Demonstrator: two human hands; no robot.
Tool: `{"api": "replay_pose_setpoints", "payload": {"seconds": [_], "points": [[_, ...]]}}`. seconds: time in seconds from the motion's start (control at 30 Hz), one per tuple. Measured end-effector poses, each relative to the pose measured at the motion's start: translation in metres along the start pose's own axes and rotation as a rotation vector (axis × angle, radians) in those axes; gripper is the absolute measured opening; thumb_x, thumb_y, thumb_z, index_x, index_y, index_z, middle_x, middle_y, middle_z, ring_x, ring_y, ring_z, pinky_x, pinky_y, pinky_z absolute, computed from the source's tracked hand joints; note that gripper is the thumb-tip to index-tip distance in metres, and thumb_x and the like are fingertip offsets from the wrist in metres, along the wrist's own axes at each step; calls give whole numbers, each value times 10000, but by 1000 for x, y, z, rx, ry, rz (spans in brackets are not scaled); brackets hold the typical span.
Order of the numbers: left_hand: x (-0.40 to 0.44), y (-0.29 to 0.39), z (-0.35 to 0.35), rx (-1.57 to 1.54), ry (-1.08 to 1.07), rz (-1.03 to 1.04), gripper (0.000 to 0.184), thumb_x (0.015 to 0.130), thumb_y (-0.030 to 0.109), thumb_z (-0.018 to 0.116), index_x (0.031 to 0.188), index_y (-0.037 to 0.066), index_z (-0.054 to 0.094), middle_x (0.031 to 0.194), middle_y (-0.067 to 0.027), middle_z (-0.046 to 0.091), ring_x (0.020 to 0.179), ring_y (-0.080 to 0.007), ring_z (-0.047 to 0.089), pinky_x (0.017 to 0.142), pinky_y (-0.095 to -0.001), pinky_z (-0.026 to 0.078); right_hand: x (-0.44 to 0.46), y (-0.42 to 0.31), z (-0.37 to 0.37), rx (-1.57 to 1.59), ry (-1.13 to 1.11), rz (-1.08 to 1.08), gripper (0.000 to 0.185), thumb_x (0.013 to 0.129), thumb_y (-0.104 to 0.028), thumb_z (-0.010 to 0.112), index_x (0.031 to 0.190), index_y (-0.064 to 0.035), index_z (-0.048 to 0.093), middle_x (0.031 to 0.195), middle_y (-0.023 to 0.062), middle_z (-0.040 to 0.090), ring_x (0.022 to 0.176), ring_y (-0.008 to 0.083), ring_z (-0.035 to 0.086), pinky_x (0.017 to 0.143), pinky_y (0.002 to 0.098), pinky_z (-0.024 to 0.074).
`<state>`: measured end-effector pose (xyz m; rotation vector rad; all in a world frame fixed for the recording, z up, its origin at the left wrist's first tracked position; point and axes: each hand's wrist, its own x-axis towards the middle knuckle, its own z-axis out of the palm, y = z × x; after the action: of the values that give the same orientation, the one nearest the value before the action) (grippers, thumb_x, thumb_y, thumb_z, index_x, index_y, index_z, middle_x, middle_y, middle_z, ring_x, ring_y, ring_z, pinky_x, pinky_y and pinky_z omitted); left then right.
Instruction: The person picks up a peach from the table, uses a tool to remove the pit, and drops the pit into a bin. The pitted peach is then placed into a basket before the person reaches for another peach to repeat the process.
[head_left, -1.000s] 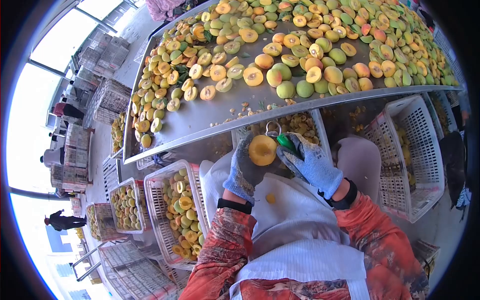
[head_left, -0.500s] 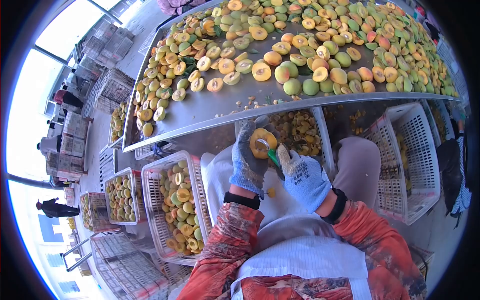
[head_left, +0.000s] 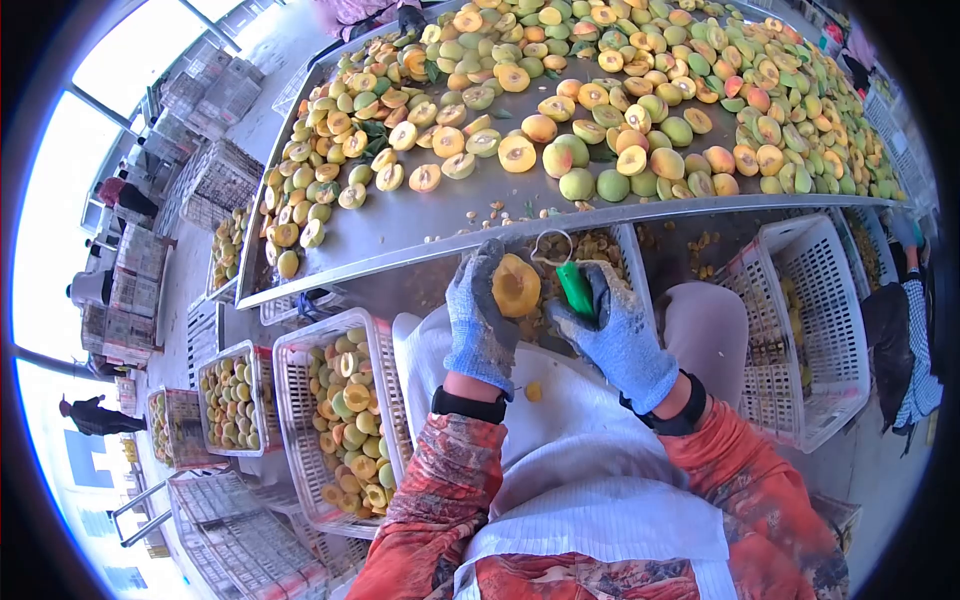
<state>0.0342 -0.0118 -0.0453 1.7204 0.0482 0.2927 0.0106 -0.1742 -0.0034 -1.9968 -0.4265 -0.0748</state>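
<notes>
My left hand (head_left: 482,322), in a blue and grey glove, is closed round a halved yellow fruit (head_left: 516,285) with its cut face turned up. To its right, my right hand (head_left: 618,335) grips a tool by its green handle (head_left: 576,291). The tool's curved metal loop (head_left: 552,247) points away from me and stands just apart from the fruit. Both hands are above my lap, short of the metal table's front edge (head_left: 570,224). Whole and halved fruits (head_left: 517,153) lie on the table beyond.
Fruit-filled crates (head_left: 282,390) stand at the left. A white crate (head_left: 845,330) is at the right, and a bin of fruit scraps (head_left: 600,246) lies under the table edge. Stacked crates (head_left: 135,285) and several people (head_left: 100,416) are farther left.
The loop was against the fruit's cut face half a second ago and is now off it. My right hand has tilted the green handle upward. The view has shifted slightly.
</notes>
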Motion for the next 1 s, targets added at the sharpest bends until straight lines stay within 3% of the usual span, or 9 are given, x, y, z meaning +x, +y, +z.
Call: {"api": "replay_pose_setpoints", "payload": {"seconds": [0.13, 0.2, 0.33, 0.43, 0.5, 0.6, 0.67, 0.73, 1.0], "points": [[-12, 11, 17, -164, 32, 88, 445, 563, -35, 596, 1006, -5, 570, 987, -184, 596, 922, -362, 569, 816, -379, 463, 18, 9, 10, -115, 143, -185, 435, 706, -227, 722, 1051, -54, 520, 941, 154, 579, 794, 330, 603, 654, 387, 494], [-18, 8, 18, -432, 24, -88, 223, 860, 113, 564, 1042, -15, 587, 951, -71, 614, 853, -138, 582, 760, -255, 472, 19, 12, 14, -222, 43, -192, 464, 685, -246, 734, 1048, -50, 522, 942, 149, 577, 795, 325, 605, 670, 390, 495], [-25, 30, -3, -389, -28, -460, 230, 850, 125, 587, 1032, -16, 595, 945, -71, 618, 871, -136, 580, 780, -249, 465, 23, 21, 12, 190, -127, 41, 378, 676, -92, 691, 1003, -25, 514, 844, 154, 588, 739, 259, 616, 658, 352, 491], [-28, 32, -34, 271, -261, 83, 318, 724, 92, 652, 1029, 16, 603, 951, -130, 630, 897, -256, 623, 754, -316, 500, 26, 10, 6, 479, -254, 232, 300, 696, -22, 637, 970, -25, 515, 763, 85, 574, 627, 141, 566, 559, 287, 475], [-30, 5, -67, 182, -239, -89, 299, 726, 91, 659, 1010, 13, 607, 932, -122, 635, 864, -252, 632, 734, -314, 512, 26, 17, 14, 701, -339, 405, 263, 714, 6, 624, 951, -29, 514, 750, 37, 551, 579, 82, 523, 466, 232, 436], [-26, 53, -105, -385, -42, -643, 278, 715, 35, 668, 987, 14, 612, 903, -123, 642, 749, -263, 649, 674, -307, 544, 32, 33, 9, 684, -233, 440, 257, 727, -22, 621, 961, -33, 517, 776, 80, 580, 588, 155, 573, 508, 287, 470], [-41, -1, -179, 350, -10, -313, 259, 781, 42, 641, 1021, -45, 599, 970, -140, 629, 769, -188, 634, 724, -271, 516, 34, 49, 0, 339, -239, 336, 313, 730, -80, 648, 1010, -31, 517, 854, 104, 589, 693, 212, 581, 589, 318, 477], [-40, -19, -218, 754, 125, -554, 289, 792, 17, 622, 1071, -45, 579, 968, -133, 632, 794, -176, 631, 755, -257, 514, 34, 67, -7, -370, -249, 125, 448, 735, -197, 701, 1107, -27, 517, 1011, 152, 607, 903, 327, 595, 750, 381, 491], [151, -9, -74, 259, 245, -261, 461, 789, 29, 626, 1222, -7, 472, 1062, -129, 557, 844, -114, 568, 708, -206, 477, 30, 79, -25, -160, -89, 101, 390, 760, -259, 652, 1067, -65, 511, 857, 139, 616, 689, 315, 620, 592, 384, 502]]}}
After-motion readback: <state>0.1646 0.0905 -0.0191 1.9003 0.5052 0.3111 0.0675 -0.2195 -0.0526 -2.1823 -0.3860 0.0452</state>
